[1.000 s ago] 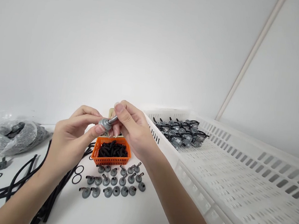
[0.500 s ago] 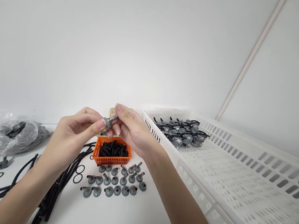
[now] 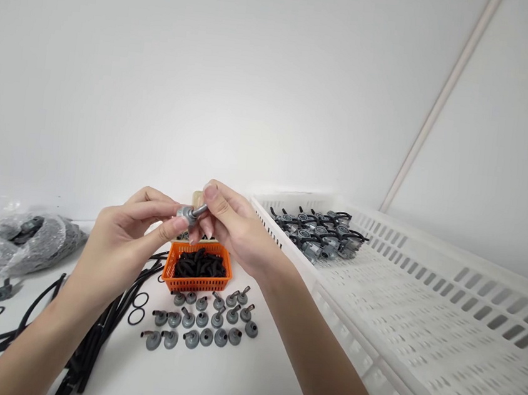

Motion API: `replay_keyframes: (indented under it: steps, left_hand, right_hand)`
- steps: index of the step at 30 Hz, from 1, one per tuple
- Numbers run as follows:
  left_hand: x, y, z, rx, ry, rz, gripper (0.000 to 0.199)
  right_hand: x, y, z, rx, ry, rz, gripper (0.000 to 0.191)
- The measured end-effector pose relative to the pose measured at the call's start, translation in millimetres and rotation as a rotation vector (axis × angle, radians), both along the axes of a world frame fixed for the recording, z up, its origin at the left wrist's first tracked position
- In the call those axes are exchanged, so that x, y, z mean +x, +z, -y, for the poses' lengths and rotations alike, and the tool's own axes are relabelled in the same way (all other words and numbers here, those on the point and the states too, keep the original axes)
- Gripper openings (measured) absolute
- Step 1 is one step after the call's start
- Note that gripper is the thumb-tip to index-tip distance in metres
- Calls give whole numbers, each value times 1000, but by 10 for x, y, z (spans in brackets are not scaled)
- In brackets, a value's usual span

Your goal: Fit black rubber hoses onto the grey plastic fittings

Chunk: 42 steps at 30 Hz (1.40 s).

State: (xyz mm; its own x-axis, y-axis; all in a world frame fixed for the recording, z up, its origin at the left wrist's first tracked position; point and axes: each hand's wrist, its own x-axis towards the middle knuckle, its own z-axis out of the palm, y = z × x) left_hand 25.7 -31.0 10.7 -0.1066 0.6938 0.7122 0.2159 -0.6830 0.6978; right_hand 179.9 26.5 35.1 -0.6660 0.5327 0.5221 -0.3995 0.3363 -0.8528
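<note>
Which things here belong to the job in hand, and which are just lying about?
Likely the job's own:
grey stemmed fitting, held in left hand and right hand
matching fittings in rows
perhaps the orange basket of short black pieces

Seemingly lying about:
bubble-wrap bag
long black tubes
black rings
white crate

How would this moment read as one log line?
left hand: pinching grey fitting; right hand: holding its stem; nearby: orange basket with black pieces

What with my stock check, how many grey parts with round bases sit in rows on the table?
20 grey parts, in three rows before the orange basket: 7 in front, 7 in the middle, 6 nearest the basket. Others could be hidden.
</note>
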Motion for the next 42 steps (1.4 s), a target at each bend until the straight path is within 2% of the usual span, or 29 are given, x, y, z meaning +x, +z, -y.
replay_keyframes:
  steps: [4,6,18,27,34,42]
  left_hand:
    - [8,-17,20,136,173,-14,19]
    - [7,-19,28,206,220,-25,26]
    - [8,-37,20,324,176,-64,37]
    - [30,-48,30,333,215,-53,38]
    - [14,-50,11,294,162,-34,36]
    - [20,-53,23,303,167,-51,38]
  right_hand:
    - [7,-2,3,8,-23,33,35]
    - [6,-7,6,8,-18,41,34]
    - [81,49,57,55,-8,65,38]
    - [93,60,41,81,11,66,37]
    - [120,91,58,152,-26,104,39]
    - [130,97,71,160,-56,132,39]
